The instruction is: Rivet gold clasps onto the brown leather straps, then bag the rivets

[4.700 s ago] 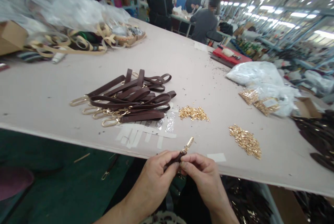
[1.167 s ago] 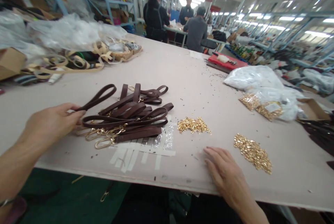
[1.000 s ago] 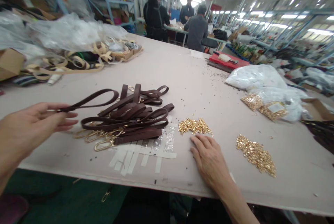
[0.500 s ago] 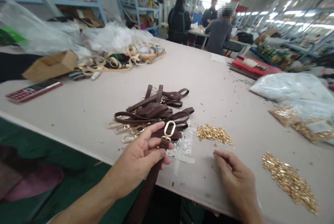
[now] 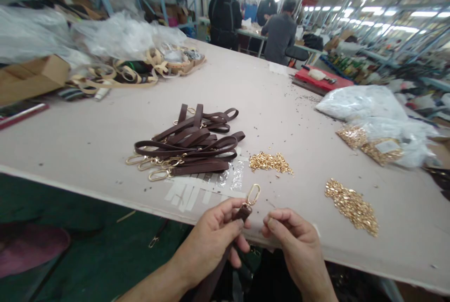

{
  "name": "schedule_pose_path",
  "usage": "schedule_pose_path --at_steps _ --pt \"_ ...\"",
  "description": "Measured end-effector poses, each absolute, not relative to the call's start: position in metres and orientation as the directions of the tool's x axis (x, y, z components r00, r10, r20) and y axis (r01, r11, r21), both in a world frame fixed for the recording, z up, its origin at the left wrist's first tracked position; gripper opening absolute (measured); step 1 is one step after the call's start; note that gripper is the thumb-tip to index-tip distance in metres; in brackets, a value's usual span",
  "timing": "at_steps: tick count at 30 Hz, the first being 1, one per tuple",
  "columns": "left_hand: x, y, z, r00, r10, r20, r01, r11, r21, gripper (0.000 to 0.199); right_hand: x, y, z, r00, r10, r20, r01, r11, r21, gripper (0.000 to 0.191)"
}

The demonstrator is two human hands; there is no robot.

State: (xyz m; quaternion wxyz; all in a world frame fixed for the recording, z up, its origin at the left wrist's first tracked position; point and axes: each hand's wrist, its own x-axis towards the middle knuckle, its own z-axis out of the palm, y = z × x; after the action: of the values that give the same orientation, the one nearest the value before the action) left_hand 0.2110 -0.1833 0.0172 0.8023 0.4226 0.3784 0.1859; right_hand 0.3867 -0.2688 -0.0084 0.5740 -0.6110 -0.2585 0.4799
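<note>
In the head view, the dark brown strap [image 5: 211,277] is in the left hand [image 5: 211,236], at the near edge of the table [image 5: 302,166], its lower length hanging below that edge in front of the person's lap. Its long axis runs slantwise, from low on the left up, forward and to the right, so the end with the gold oval ring [image 5: 259,193] points away from the person. The ring, longer than wide, leans slightly right and shows against the tabletop. The left grip grasps the strap just below the ring, thumb on top and fingers beneath. The right hand [image 5: 297,241] is just beside it, apart from the strap, its grip clenched in a pinch of thumb and finger; whether something small sits between them, I cannot tell. Beyond the hands, to the left, lies a pile of brown straps [image 5: 197,140], most of them lengthwise across the table, gold clasps toward the left and loops toward the right. Right of that pile is a small heap of gold pieces [image 5: 270,163], and farther right, nearer the person, a second gold heap [image 5: 352,207].
</note>
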Motion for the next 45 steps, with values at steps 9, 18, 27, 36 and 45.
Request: schedule_pose_path --at_steps 9,18,27,36,45 --pt "0.212 -0.191 0.022 0.613 0.708 -0.352 0.133 0.347 0.928 0.044 0.376 -0.286 -0.001 0.369 0.897 -0.244 -0.289 -0.138 -0.947 0.015" --pt "0.220 -0.201 0.032 0.661 0.718 -0.217 0.099 0.204 0.974 0.016 0.361 -0.282 0.006 0.319 0.908 -0.271 -0.257 -0.193 -0.947 0.015" --pt "0.218 -0.204 0.022 0.710 0.661 -0.242 0.151 0.193 0.970 0.019 0.361 -0.284 0.017 0.323 0.905 -0.276 -0.085 -0.263 -0.961 0.016" --pt "0.211 -0.203 0.020 0.778 0.612 -0.141 0.257 -0.106 0.961 0.031 0.354 -0.284 0.015 0.392 0.894 -0.216 -0.137 -0.176 -0.975 0.010" --pt "0.223 -0.206 -0.001 0.733 0.653 -0.191 0.254 -0.002 0.967 0.043 0.370 -0.288 0.011 0.426 0.896 -0.125 -0.032 -0.123 -0.992 0.012"
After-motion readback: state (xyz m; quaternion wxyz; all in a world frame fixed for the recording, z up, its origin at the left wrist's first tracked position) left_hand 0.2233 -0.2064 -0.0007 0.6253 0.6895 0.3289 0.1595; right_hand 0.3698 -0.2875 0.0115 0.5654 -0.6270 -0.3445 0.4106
